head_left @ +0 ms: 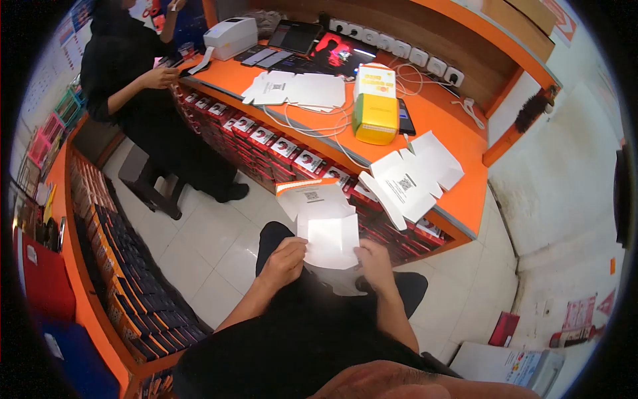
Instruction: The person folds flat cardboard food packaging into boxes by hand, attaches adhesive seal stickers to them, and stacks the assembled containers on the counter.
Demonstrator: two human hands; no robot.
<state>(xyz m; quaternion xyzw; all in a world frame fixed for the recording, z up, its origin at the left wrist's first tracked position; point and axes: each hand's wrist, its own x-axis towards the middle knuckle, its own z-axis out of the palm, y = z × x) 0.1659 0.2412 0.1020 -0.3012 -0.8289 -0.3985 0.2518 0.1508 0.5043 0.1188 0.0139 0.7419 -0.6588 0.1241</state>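
Observation:
A partly folded white cardboard box is held above my lap, its inside facing me. Its upper flap bears a QR code and an orange edge. My left hand pinches the box's left side with fingers closed. On the opposite side, my right hand grips the right edge between thumb and fingers. Beyond my right hand, a flat unfolded white box blank with a QR code lies over the counter's front edge. A yellow and white box stands farther back on the orange counter.
More flat white blanks lie on the counter among white cables, near a label printer and phones. Stacked red boxes fill the shelf below. At left, another person stands by a dark stool. Power sockets line the back.

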